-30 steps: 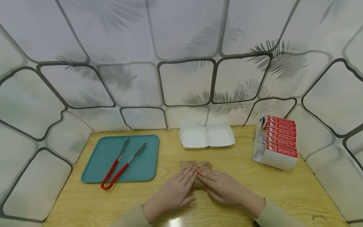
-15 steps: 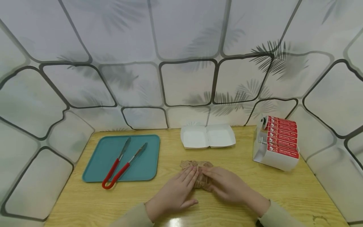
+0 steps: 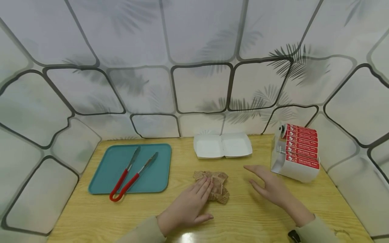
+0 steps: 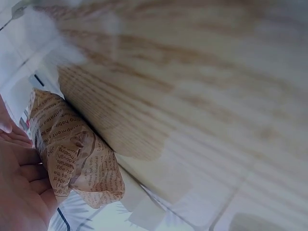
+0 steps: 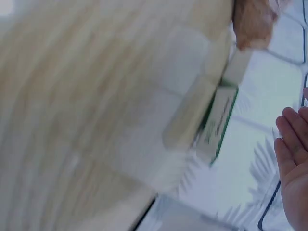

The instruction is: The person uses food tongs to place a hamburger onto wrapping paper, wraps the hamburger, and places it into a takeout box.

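Note:
A small parcel wrapped in crumpled brown printed paper [image 3: 221, 194] lies on the wooden table at front centre. My left hand [image 3: 191, 206] rests on its left part, fingers straight and together across the folded top. In the left wrist view, those fingers lie against the printed wrapper [image 4: 89, 159]. My right hand [image 3: 270, 187] is off to the right, apart from the parcel, its fingers extended and thumb spread. It holds nothing. Just beyond it stands a white dispenser [image 3: 296, 172] with rows of red printed labels [image 3: 302, 145]. The right wrist view shows the palm [image 5: 296, 178] bare.
Behind the parcel lies an opened white paper carton [image 3: 208, 147]. A teal tray [image 3: 101, 172] at the left carries tongs with red handles [image 3: 129, 185], which overhang its front edge. Patterned cloth walls [image 3: 200, 87] rise at the table's back and sides.
My right hand has lifted off the parcel and moved right towards the label dispenser, uncovering the parcel's right side. My left hand has stayed on the wrapper.

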Demonstrator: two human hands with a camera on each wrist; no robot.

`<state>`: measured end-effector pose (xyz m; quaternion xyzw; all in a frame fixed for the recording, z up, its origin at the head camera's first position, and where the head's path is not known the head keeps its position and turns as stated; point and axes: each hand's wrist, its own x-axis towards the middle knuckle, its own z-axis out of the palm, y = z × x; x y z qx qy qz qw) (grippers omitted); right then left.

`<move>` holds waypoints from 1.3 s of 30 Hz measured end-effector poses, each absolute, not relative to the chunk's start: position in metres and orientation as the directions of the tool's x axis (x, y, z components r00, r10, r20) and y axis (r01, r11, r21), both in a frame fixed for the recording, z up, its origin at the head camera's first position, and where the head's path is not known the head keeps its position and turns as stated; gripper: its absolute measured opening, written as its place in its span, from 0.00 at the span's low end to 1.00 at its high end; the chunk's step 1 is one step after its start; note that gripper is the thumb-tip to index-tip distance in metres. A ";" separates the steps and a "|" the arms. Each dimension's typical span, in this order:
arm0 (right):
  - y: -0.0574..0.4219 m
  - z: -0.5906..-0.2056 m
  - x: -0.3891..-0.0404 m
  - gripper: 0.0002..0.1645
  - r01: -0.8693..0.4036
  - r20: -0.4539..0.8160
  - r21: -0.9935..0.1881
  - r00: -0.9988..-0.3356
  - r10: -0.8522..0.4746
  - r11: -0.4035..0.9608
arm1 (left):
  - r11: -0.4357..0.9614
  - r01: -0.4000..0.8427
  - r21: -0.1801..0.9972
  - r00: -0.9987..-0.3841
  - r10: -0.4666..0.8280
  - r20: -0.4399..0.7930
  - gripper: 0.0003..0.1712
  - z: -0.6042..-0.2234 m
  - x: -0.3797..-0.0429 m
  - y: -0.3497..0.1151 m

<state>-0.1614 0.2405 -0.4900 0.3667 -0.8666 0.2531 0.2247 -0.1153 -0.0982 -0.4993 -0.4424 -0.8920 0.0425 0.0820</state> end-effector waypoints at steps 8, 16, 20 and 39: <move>0.273 -0.479 -0.169 0.40 -0.701 0.653 -0.263 -0.635 -0.412 0.663 | 0.606 0.780 -0.155 -0.596 0.795 0.113 0.54 -0.502 -0.116 -0.097; 0.309 -0.476 -0.177 0.43 -0.660 0.756 -0.285 -0.601 -0.260 0.696 | 0.604 0.782 -0.153 -0.594 0.797 0.112 0.53 -0.504 -0.116 -0.097; 0.325 -0.474 -0.181 0.30 -0.631 0.759 -0.305 -0.613 -0.218 0.714 | 0.607 0.781 -0.147 -0.598 0.795 0.103 0.53 -0.506 -0.117 -0.097; 0.355 -0.483 -0.199 0.50 -0.553 0.719 -0.319 -0.671 -0.184 0.770 | 0.613 0.776 -0.150 -0.602 0.790 0.115 0.53 -0.504 -0.117 -0.097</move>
